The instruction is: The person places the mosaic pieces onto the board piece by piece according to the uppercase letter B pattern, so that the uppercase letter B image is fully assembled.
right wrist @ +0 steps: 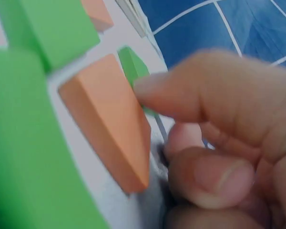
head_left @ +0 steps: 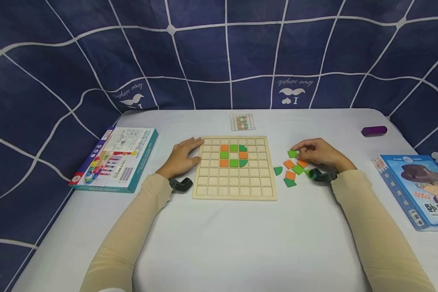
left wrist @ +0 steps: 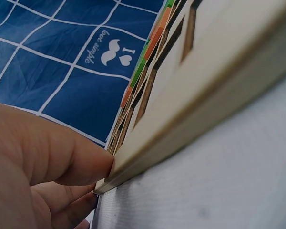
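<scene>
A light wooden grid board [head_left: 233, 192] lies on the table, with orange and green tiles set in a ring in its upper middle cells. My left hand [head_left: 182, 157] rests at the board's left edge; in the left wrist view its thumb [left wrist: 81, 160] touches the rim. To the right of the board, my right hand [head_left: 319, 152] is over loose tiles. Its index fingertip is at a green square tile [head_left: 292, 154], with the thumb apart from it. An orange tile [right wrist: 109, 119] lies close by in the right wrist view. Green quarter-round pieces [head_left: 290, 183] are among the loose tiles.
A small pattern card [head_left: 242, 122] lies behind the board. At the left is a toy box [head_left: 114, 158]; at the right, a blue box [head_left: 419, 190] and a purple case [head_left: 374, 131]. A navy checked cloth [head_left: 255, 48] hangs behind the white table.
</scene>
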{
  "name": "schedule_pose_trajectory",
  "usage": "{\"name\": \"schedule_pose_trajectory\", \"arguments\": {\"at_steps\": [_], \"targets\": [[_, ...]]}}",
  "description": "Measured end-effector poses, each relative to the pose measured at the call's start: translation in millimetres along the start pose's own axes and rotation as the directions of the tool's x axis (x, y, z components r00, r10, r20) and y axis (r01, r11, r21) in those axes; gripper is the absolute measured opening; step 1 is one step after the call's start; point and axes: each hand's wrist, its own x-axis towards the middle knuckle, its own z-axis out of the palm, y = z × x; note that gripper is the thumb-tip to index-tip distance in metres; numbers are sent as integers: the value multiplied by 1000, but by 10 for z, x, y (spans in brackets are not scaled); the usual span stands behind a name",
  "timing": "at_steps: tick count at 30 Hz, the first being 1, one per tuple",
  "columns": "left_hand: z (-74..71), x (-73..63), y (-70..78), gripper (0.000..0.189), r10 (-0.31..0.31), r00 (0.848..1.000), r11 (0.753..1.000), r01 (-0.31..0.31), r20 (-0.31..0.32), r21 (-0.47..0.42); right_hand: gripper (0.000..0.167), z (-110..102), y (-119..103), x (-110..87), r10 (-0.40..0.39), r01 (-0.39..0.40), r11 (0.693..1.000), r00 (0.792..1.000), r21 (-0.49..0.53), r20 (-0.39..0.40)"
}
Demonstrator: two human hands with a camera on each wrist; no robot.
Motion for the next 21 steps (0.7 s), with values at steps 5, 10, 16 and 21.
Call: {"name": "schedule_pose_trajectory", "arguments": {"at_steps": [5,10,16,21], "targets": [[3,-5,-6,70,2,1000,1000,-2,-2,-2,48,22,0,11,12,-12,1000,999,-7,-39],[4,-8,-16,69,5,1000,1000,-5,-1,1,47,12,5,8,9,-10,1000,999,-7,-47],[-3,-3,-6,70,3,1000,1000,-3,6,1,44,11,15,10,16,-17,1000,998,-11,-65],[-2,1,-5,70,5,1000,1000,-5,8,1,42,21,-5,-2,10,-11,1000,996,-14,-83]]}}
